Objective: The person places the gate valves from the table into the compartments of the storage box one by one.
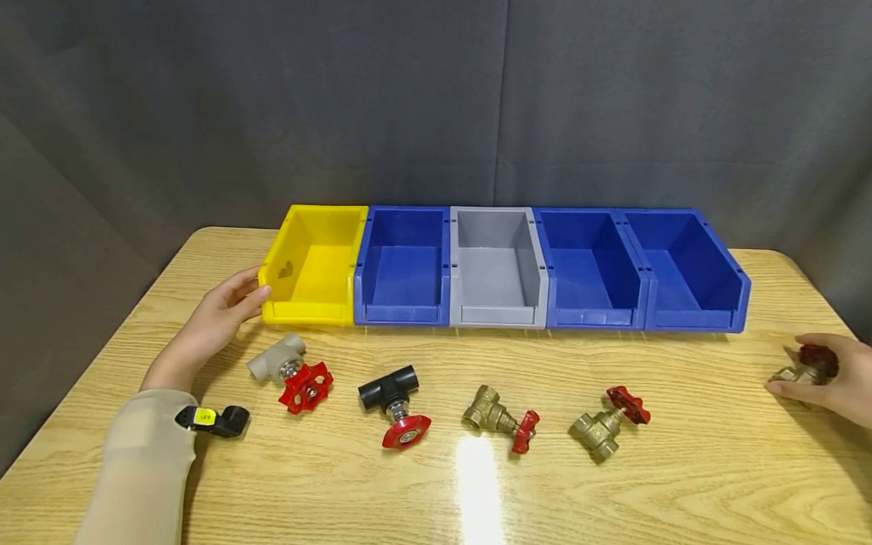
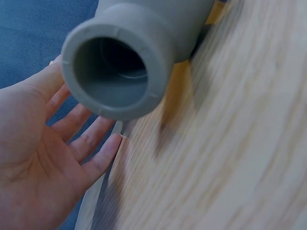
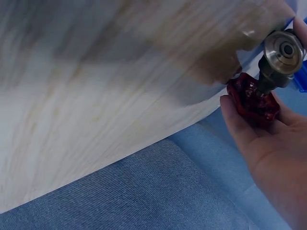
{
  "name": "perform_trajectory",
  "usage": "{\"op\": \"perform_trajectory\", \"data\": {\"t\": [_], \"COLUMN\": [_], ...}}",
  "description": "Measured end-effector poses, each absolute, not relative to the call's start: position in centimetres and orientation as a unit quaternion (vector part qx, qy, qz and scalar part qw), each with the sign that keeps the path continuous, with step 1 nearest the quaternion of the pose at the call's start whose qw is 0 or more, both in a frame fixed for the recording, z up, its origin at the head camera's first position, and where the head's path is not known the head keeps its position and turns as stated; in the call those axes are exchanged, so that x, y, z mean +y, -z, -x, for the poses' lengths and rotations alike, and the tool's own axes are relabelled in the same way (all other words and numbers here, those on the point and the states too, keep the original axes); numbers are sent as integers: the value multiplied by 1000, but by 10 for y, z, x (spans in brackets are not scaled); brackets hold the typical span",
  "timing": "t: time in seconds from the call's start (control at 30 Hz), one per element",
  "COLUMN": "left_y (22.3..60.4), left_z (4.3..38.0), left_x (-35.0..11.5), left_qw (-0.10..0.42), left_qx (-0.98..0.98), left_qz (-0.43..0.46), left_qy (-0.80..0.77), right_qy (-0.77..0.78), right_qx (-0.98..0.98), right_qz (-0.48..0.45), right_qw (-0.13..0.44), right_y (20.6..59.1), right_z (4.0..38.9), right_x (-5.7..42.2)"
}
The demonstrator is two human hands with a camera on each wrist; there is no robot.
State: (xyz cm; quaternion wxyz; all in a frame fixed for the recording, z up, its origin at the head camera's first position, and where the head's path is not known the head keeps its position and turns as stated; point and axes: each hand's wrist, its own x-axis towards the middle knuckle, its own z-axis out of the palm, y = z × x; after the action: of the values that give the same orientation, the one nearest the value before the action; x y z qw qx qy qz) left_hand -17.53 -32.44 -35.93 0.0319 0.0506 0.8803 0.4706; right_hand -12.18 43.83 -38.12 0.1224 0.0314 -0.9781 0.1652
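At the left end of the bin row, my left hand (image 1: pixel 210 321) touches the outer side wall of the yellow bin (image 1: pixel 315 312), thumb by its front corner and fingers extended. Just below that hand lies a grey plastic tee valve (image 1: pixel 277 359) with a red handwheel; its open pipe end looms large in the left wrist view. Far right, my right hand (image 1: pixel 847 382) holds a brass gate valve (image 1: pixel 792 374) low over the table. In the right wrist view its dark red handwheel (image 3: pixel 253 101) sits in the fingers; part of the valve body is cut off by the frame.
A black tee valve (image 1: pixel 390 389) and two brass valves (image 1: pixel 485 409), (image 1: pixel 598 437) with red handwheels lie along the wooden table (image 1: pixel 306 484). Beside the yellow bin stand a blue bin (image 1: pixel 402 314), a grey bin (image 1: pixel 497 316) and two more blue bins (image 1: pixel 593 318). A dark curtain (image 1: pixel 409 98) hangs behind.
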Motion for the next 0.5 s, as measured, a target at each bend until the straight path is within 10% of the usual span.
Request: {"op": "perform_trajectory", "data": {"t": [0.5], "left_y": [359], "left_z": [176], "left_x": [-322], "left_qw": [30], "left_qx": [880], "left_qz": [-54], "left_qy": [-471], "right_qy": [-187], "right_qx": [-955], "right_qz": [-105], "right_qw": [207], "right_y": [371], "right_z": [127], "right_x": [436]}}
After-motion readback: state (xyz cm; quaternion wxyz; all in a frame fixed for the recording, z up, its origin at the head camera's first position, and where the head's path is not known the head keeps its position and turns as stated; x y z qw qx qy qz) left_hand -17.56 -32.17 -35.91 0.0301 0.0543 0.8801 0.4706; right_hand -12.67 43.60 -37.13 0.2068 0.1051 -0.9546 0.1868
